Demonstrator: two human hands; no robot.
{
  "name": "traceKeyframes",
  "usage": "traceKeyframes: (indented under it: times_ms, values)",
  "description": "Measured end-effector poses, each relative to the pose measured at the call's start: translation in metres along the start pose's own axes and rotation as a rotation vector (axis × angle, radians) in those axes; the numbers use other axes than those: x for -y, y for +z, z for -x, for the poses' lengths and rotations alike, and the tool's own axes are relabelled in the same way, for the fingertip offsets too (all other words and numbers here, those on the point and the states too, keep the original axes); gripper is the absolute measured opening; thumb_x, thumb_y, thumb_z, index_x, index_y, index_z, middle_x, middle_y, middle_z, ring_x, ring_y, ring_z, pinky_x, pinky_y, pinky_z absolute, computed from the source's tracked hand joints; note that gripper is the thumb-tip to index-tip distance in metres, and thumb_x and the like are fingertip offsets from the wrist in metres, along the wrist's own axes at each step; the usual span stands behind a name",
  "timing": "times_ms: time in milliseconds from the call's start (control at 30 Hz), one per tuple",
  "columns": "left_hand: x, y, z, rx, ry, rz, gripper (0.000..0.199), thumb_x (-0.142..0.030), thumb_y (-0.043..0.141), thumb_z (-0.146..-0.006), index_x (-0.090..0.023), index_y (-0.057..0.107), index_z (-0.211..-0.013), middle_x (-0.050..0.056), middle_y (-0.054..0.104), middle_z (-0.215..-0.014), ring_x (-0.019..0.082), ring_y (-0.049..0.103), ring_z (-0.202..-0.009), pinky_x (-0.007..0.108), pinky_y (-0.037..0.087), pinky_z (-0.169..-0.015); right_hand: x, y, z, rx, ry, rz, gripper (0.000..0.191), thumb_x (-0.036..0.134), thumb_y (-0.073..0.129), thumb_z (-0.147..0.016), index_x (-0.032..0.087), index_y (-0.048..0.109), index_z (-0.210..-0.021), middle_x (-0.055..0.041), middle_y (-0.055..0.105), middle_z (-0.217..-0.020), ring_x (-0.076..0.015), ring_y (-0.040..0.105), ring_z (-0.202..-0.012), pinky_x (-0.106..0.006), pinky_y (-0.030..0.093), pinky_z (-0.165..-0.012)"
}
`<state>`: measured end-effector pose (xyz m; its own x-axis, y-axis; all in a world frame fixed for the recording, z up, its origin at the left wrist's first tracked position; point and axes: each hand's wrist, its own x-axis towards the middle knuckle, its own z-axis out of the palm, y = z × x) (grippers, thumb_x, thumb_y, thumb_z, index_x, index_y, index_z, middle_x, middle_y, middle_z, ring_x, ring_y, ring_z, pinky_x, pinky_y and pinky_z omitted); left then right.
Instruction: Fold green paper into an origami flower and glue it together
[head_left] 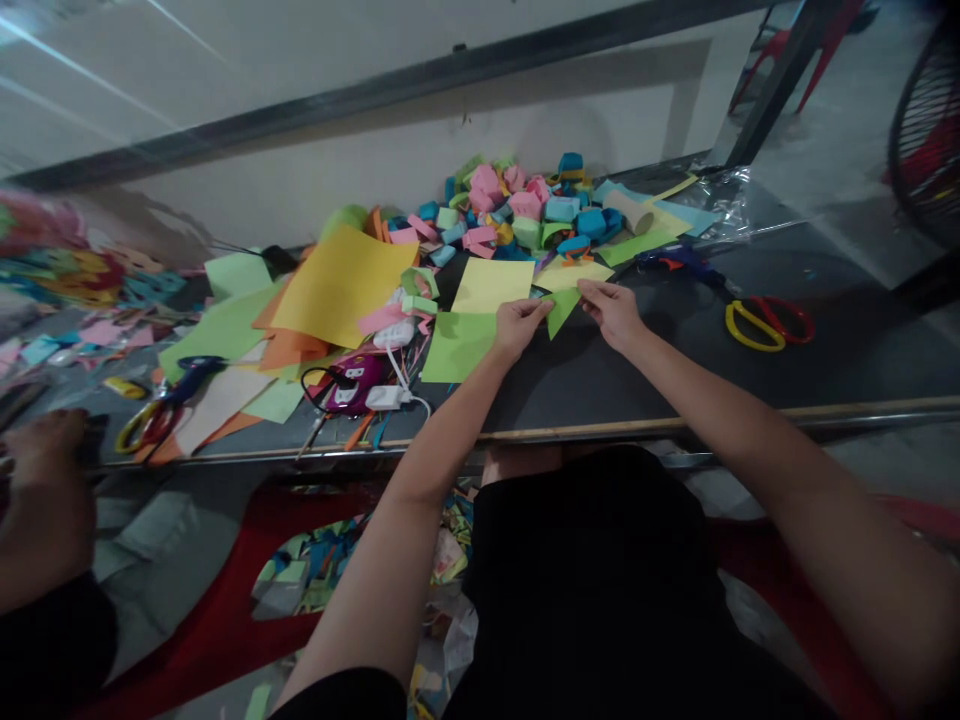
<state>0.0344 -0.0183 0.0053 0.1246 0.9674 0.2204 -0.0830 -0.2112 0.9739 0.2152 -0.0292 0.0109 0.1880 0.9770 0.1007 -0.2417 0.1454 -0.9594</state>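
Observation:
A small green piece of paper (pixel 562 312), folded to a triangle, is held between my two hands just above the dark table. My left hand (pixel 519 328) pinches its left corner, fingers closed. At the upper right corner my right hand (pixel 613 312) pinches it too. Under and beside my left hand lies a green paper sheet (pixel 457 348), with a pale yellow sheet (pixel 495 285) behind it. Another pale yellow piece (pixel 574 272) lies just behind the folded paper, partly covered by it.
Small folded paper pieces in several colours (pixel 525 205) are heaped at the back. Yellow and red-handled scissors (pixel 769 322) lie right, another pair (pixel 161 410) left. A purple power strip (pixel 356 385) with cables sits near the front edge. A co-worker's hand (pixel 49 440) is far left.

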Motion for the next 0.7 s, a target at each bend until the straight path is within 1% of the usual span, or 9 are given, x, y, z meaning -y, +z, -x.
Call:
traceKeyframes:
  times_ms: [100, 200, 300, 367, 467, 500, 567, 633, 700]
  values:
    - [0.002, 0.002, 0.001, 0.022, 0.016, -0.010, 0.044, -0.053, 0.088, -0.072, -0.014, 0.070, -0.061, -0.002, 0.059, -0.059, 0.010, 0.055, -0.059, 0.023, 0.048, -0.060, 0.002, -0.004, -0.004, -0.020, -0.002, 0.011, 0.022, 0.039, 0.094, -0.070, 0.023, 0.080, -0.076, -0.0011, 0.074, -0.077, -0.0135, 0.065, -0.071, -0.029, 0.053, -0.067]
    - [0.006, 0.002, 0.000, 0.015, 0.041, -0.041, 0.041, -0.053, 0.086, -0.074, -0.015, 0.072, -0.064, -0.002, 0.060, -0.060, 0.009, 0.055, -0.059, 0.023, 0.048, -0.061, 0.001, -0.006, -0.004, -0.031, -0.042, 0.061, 0.026, 0.043, 0.092, -0.072, 0.022, 0.078, -0.074, -0.0007, 0.072, -0.073, -0.0116, 0.060, -0.063, -0.028, 0.049, -0.061]
    - [0.007, 0.003, -0.001, 0.012, 0.070, -0.073, 0.045, -0.053, 0.086, -0.075, -0.016, 0.066, -0.059, -0.004, 0.054, -0.056, 0.008, 0.049, -0.056, 0.022, 0.043, -0.057, 0.001, -0.008, -0.004, -0.056, -0.078, 0.150, 0.034, 0.052, 0.090, -0.073, 0.021, 0.079, -0.080, 0.0008, 0.066, -0.067, -0.0099, 0.050, -0.055, -0.027, 0.044, -0.053]
    - [0.005, 0.003, -0.002, 0.017, 0.071, -0.070, 0.051, -0.054, 0.087, -0.074, -0.016, 0.059, -0.054, -0.005, 0.047, -0.053, 0.007, 0.044, -0.053, 0.021, 0.040, -0.054, 0.002, -0.009, -0.004, -0.060, -0.092, 0.181, 0.040, 0.057, 0.089, -0.073, 0.021, 0.080, -0.087, 0.0013, 0.064, -0.064, -0.0096, 0.047, -0.053, -0.027, 0.042, -0.051]
    - [0.002, 0.003, -0.002, 0.026, 0.049, 0.008, 0.056, -0.058, 0.088, -0.070, -0.016, 0.055, -0.054, -0.006, 0.044, -0.053, 0.006, 0.043, -0.053, 0.021, 0.041, -0.054, 0.007, -0.010, 0.000, 0.049, -0.085, 0.186, 0.051, 0.060, 0.091, -0.067, 0.021, 0.080, -0.096, 0.0005, 0.067, -0.069, -0.0111, 0.054, -0.057, -0.026, 0.045, -0.053]
    - [0.001, 0.002, -0.002, 0.033, 0.037, 0.038, 0.056, -0.060, 0.088, -0.070, -0.016, 0.056, -0.055, -0.006, 0.047, -0.054, 0.006, 0.045, -0.054, 0.021, 0.043, -0.056, 0.008, -0.009, 0.001, 0.106, -0.085, 0.204, 0.053, 0.061, 0.092, -0.064, 0.021, 0.079, -0.094, 0.0003, 0.068, -0.070, -0.0118, 0.056, -0.059, -0.026, 0.046, -0.054]
    - [-0.001, 0.000, -0.002, 0.057, 0.019, 0.069, 0.056, -0.061, 0.088, -0.069, -0.015, 0.059, -0.057, -0.004, 0.051, -0.057, 0.007, 0.049, -0.056, 0.022, 0.046, -0.058, 0.011, -0.009, 0.005, 0.199, -0.100, 0.267, 0.052, 0.064, 0.093, -0.060, 0.020, 0.076, -0.083, 0.0001, 0.067, -0.068, -0.0127, 0.058, -0.061, -0.027, 0.047, -0.055]
    - [-0.002, -0.001, -0.002, 0.068, 0.012, 0.063, 0.053, -0.058, 0.089, -0.070, -0.015, 0.061, -0.058, -0.004, 0.051, -0.057, 0.006, 0.049, -0.056, 0.022, 0.045, -0.058, 0.011, -0.007, 0.010, 0.224, -0.121, 0.320, 0.054, 0.067, 0.092, -0.060, 0.019, 0.069, -0.070, -0.0002, 0.064, -0.062, -0.0127, 0.057, -0.058, -0.028, 0.046, -0.054]
    - [-0.003, -0.002, -0.002, 0.072, 0.010, 0.052, 0.043, -0.052, 0.090, -0.072, -0.015, 0.069, -0.069, -0.006, 0.050, -0.055, 0.006, 0.048, -0.054, 0.021, 0.044, -0.056, 0.009, -0.005, 0.014, 0.204, -0.124, 0.335, 0.055, 0.068, 0.092, -0.059, 0.019, 0.066, -0.066, -0.0008, 0.062, -0.060, -0.0127, 0.055, -0.055, -0.029, 0.045, -0.053]
